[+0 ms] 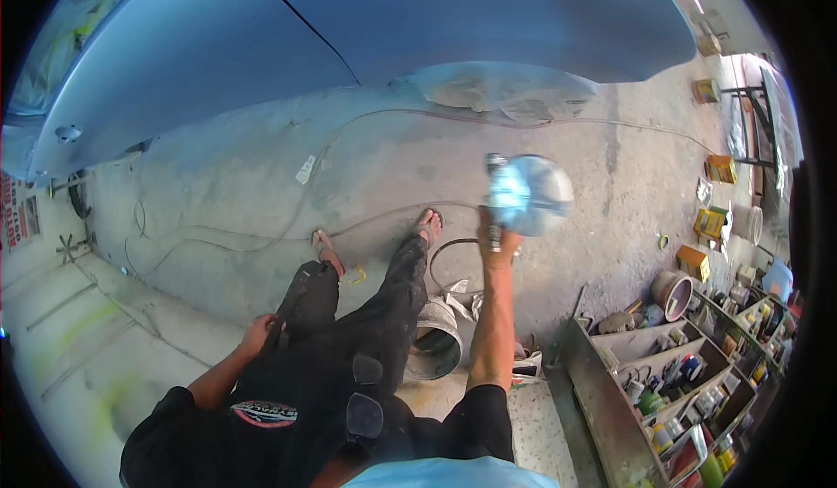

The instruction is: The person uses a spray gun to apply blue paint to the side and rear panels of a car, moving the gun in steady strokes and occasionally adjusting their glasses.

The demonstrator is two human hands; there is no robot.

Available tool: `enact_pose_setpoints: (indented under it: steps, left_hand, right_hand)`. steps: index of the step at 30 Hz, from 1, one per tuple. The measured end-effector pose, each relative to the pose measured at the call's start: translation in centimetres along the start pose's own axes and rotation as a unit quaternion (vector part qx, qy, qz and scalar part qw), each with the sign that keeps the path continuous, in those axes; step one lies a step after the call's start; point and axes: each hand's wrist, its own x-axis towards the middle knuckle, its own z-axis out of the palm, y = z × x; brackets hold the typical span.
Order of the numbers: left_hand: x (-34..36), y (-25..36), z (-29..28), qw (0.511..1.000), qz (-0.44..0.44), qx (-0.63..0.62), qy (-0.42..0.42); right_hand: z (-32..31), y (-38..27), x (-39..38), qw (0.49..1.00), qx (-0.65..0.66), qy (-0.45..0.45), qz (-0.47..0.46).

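Note:
My right hand is wrapped round a paint spray gun, held out over the floor on a stretched arm. The gun's rounded cup looks pale and bluish, blurred by motion. A dark air hose loops below that hand. Beyond the gun stretches a large blue car body panel, with a gap between the two. My left hand hangs low beside my dark trousers, its fingers curled against something dark that I cannot make out.
A thin hose snakes across the concrete floor. Beside my leg stands a bucket. At the right is a compartmented shelf of bottles and cans, with yellow tins and a tub near it. Plastic sheeting hangs under the car.

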Motion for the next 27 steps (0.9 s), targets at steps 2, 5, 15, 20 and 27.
enact_pose_setpoints:
  steps: [2, 5, 15, 20, 27]
  left_hand:
    - [-1.1, 0.7, 0.5, 1.0, -0.027, 0.004, -0.004]
    - [-2.9, -1.0, 2.0, 0.997, 0.022, 0.062, 0.05]
    - [-6.2, -0.9, 4.9, 0.994, -0.031, -0.016, 0.105]
    - [-5.9, -1.3, 4.2, 0.983, 0.067, 0.064, 0.16]
    - [-1.6, -8.9, -0.8, 0.993, 0.068, 0.018, 0.098]
  right_hand:
    - [4.1, 1.0, -3.1, 0.993, 0.051, -0.1, -0.025]
    - [9.4, 0.0, -3.4, 0.97, 0.043, -0.239, 0.001]
    - [22.2, 3.4, -8.2, 0.903, 0.005, -0.428, 0.036]
    - [19.3, -4.0, -6.6, 0.93, 0.134, -0.338, 0.061]
    - [8.6, -20.5, 1.0, 0.923, 0.254, -0.166, 0.237]
